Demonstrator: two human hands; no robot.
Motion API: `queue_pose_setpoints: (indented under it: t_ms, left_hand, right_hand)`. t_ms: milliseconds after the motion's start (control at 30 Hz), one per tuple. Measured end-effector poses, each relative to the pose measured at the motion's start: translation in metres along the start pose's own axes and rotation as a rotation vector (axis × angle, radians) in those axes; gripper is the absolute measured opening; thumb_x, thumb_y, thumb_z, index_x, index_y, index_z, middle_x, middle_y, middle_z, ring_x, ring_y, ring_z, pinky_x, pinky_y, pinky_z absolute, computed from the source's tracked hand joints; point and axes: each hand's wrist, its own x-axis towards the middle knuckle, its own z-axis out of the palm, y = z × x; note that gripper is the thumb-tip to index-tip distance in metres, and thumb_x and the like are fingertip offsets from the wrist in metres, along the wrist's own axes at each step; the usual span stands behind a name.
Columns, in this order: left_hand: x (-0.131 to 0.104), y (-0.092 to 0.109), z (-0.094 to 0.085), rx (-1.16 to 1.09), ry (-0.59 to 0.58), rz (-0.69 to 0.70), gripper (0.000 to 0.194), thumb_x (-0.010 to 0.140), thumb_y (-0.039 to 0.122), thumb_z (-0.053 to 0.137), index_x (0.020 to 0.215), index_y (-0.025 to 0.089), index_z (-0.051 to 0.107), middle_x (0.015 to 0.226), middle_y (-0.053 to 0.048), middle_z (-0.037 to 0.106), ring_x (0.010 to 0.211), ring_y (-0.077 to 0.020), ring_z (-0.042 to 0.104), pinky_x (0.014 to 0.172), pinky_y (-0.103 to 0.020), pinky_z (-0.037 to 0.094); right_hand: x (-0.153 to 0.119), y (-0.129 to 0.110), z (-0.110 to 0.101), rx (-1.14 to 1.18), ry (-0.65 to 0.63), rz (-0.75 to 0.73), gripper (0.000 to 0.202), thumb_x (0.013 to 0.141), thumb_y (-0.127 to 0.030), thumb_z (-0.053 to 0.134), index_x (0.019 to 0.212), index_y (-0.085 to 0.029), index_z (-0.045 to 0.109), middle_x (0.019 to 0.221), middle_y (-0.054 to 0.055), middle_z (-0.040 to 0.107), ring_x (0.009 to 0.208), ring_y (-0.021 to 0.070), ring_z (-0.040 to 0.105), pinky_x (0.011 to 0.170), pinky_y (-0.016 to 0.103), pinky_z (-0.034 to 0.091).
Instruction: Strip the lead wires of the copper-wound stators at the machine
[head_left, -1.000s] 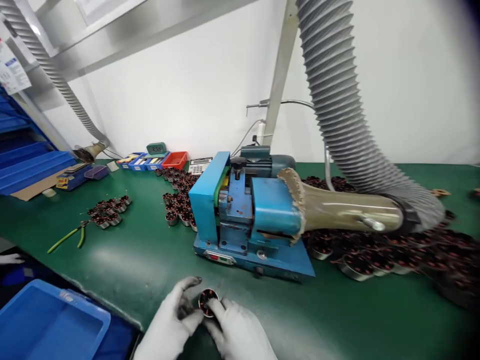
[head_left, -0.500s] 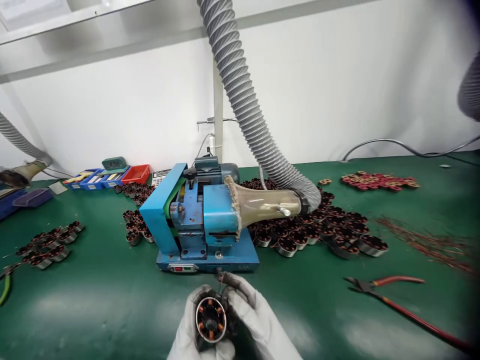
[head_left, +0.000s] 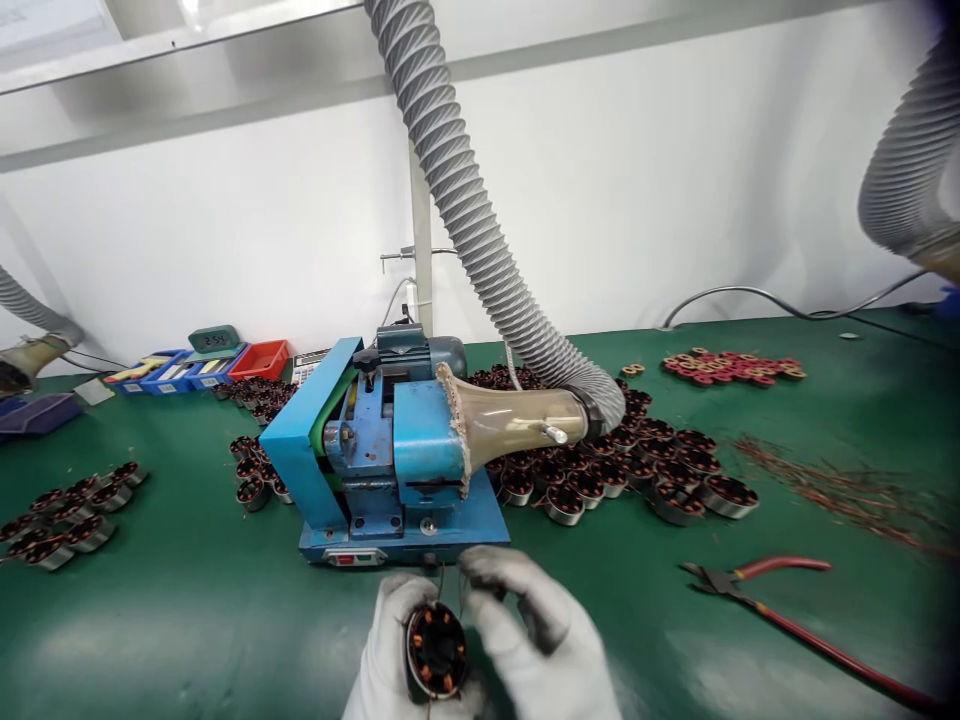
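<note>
In my left hand [head_left: 382, 650], gloved in white, is a round motor stator [head_left: 436, 652] with a metal rim and copper windings inside. Its open face is turned up toward me, and thin wire leads [head_left: 442, 580] stick up from its far side. My right hand [head_left: 536, 630], in a white glove with dark-stained fingertips, is just right of the stator. Its thumb and forefinger come together at a thin wire beside the stator; the fingers are slightly blurred. Both hands are in front of a blue belt-driven machine [head_left: 431, 440].
A grey ducting hose [head_left: 480, 220] runs down to the machine's hood. Many stators [head_left: 564, 503] sit behind and right of it, others [head_left: 90, 532] at left. Red-handled cutters [head_left: 720, 580], loose copper wire [head_left: 825, 490], pink-and-tan rings [head_left: 731, 366] and a red bin [head_left: 259, 360] lie on the green bench.
My left hand has shifted slightly right with the stator and tilted it. My right hand has moved right, away from the stator's rim, its fingers more curled. The view has turned slightly right.
</note>
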Motion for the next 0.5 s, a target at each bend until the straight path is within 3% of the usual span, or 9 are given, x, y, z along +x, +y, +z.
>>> queue_pose_setpoints:
  t_ms: [67,100,200,300,500]
  left_hand:
    - [0.009,-0.003,0.003,-0.029,0.001,0.011,0.036,0.069,0.024,0.054,0.105,0.025,0.050,0.111,-0.007,0.053,0.106,-0.0220,0.053,0.089,-0.031,0.045]
    - [0.014,-0.005,0.006,-0.035,-0.014,-0.008,0.035,0.073,0.028,0.051,0.107,0.025,0.049,0.113,-0.008,0.053,0.107,-0.0219,0.053,0.091,-0.033,0.044]
    - [0.030,-0.016,0.015,-0.071,-0.054,-0.110,0.040,0.075,0.031,0.051,0.113,0.022,0.045,0.119,-0.010,0.053,0.110,-0.0220,0.052,0.095,-0.035,0.042]
    - [0.044,-0.027,0.027,-0.191,-0.022,-0.139,0.043,0.073,0.029,0.053,0.113,0.020,0.042,0.118,-0.011,0.056,0.109,-0.0212,0.054,0.096,-0.034,0.043]
    - [0.066,-0.022,0.042,-0.339,0.090,-0.169,0.037,0.069,0.025,0.056,0.103,0.020,0.044,0.109,-0.011,0.063,0.099,-0.0200,0.061,0.090,-0.033,0.047]
  right_hand:
    - [-0.008,0.006,0.009,-0.197,-0.051,-0.167,0.019,0.067,-0.031,0.067,0.084,-0.022,0.067,0.086,0.007,0.070,0.079,0.0229,0.065,0.071,0.033,0.053]
    - [-0.009,0.010,0.013,-0.258,-0.054,-0.181,0.021,0.067,-0.031,0.066,0.086,-0.021,0.067,0.087,0.007,0.070,0.078,0.0230,0.065,0.071,0.033,0.053]
    - [-0.003,0.018,0.026,-0.317,-0.052,-0.019,0.024,0.074,-0.034,0.056,0.090,-0.019,0.066,0.084,0.008,0.071,0.074,0.0219,0.066,0.067,0.031,0.055]
    - [0.010,0.022,0.032,-0.278,-0.074,0.119,0.028,0.079,-0.037,0.049,0.092,-0.018,0.065,0.088,0.009,0.070,0.079,0.0222,0.066,0.071,0.032,0.054]
    - [0.029,0.025,0.038,-0.277,-0.071,0.111,0.028,0.082,-0.035,0.043,0.091,-0.018,0.064,0.091,0.009,0.067,0.085,0.0229,0.062,0.078,0.036,0.049]
